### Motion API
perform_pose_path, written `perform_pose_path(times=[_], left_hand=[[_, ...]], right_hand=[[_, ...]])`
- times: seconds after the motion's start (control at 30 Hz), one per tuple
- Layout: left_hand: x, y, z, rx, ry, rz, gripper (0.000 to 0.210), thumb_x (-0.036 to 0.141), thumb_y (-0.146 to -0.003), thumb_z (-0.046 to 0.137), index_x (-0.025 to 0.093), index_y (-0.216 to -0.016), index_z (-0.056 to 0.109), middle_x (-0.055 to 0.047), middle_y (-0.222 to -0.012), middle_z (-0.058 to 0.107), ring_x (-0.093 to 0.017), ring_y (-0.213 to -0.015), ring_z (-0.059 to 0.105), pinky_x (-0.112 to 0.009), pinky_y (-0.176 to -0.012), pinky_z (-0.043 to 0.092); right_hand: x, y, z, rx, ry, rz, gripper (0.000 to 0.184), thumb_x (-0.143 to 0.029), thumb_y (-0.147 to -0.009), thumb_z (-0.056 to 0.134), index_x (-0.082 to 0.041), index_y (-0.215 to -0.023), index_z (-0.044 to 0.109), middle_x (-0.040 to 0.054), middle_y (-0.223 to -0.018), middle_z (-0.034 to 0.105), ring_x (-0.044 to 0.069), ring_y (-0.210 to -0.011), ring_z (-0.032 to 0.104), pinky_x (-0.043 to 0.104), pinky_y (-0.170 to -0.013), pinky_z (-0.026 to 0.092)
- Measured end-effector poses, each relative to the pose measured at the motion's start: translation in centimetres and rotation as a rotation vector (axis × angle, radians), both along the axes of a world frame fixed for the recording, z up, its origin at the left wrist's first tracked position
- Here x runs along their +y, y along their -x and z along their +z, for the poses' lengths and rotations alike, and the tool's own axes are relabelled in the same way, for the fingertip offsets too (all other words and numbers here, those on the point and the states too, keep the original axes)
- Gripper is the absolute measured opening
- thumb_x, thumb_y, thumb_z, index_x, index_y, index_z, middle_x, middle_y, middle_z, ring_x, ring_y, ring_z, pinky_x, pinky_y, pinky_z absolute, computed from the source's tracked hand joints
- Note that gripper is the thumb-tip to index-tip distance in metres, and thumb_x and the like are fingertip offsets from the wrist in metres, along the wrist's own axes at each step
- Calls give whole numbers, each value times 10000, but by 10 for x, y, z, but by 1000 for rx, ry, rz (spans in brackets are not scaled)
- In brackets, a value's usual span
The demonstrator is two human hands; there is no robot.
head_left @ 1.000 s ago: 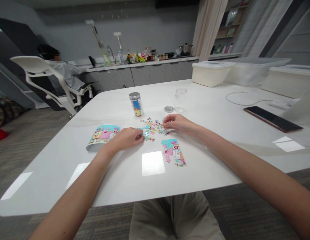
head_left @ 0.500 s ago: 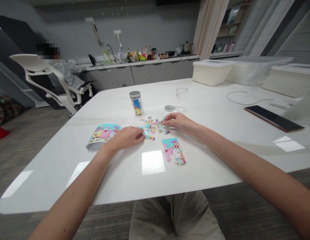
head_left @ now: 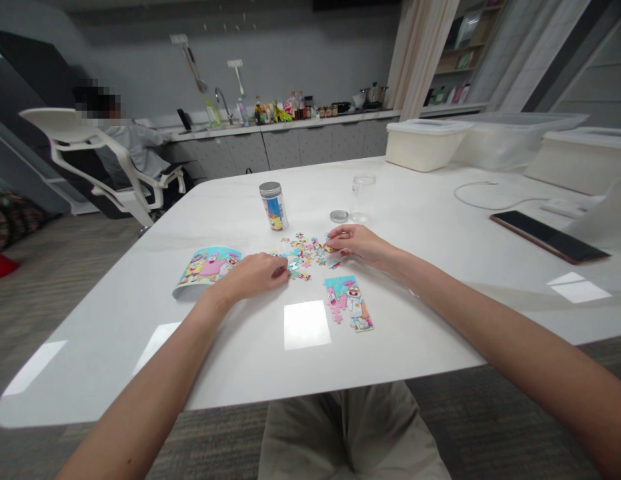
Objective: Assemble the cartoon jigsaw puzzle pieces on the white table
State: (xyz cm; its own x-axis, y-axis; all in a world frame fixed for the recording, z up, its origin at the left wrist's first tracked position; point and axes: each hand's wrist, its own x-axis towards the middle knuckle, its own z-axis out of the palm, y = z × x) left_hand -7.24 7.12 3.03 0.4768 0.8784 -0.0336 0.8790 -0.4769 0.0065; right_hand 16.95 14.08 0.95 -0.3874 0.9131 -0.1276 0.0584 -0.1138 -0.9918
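Head view — left hand (head_left: 257, 273), right hand (head_left: 361, 241) at puzzle pieces (head_left: 307, 253) — fingers (head_left: 341, 235) half-curled, grip unclear

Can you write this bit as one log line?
left hand: beside loose pieces; right hand: at same pieces; puzzle: partly joined, flat on table

From my end I see both arms bare: the left arm (head_left: 163, 367) and the right arm (head_left: 490, 327) are uncovered all the way from the edges of my view to the wrists. A small dark mole (head_left: 129, 461) marks the left one, low down. The left hand (head_left: 253, 277) and right hand (head_left: 360, 242) are bare too, with slim fingers. Lower on my feed come the trousers (head_left: 305, 440), plain greyish khaki, the cloth loose and softly creased, darker in the folds between the legs
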Motion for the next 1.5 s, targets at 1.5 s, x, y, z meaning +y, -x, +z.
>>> perform_pose_path(times=[1.5], left_hand=[[-6,4,7,-42,113,-61,237,361,-797,456,217,-970,530,0,-700,593,-175,-646,551,-279,-581,343]], right_hand=[[-5,0,4,11,2,51,204,-105,-655,732,-176,-787,593,80,-848,667,169,-756,634,302,-683,547]])
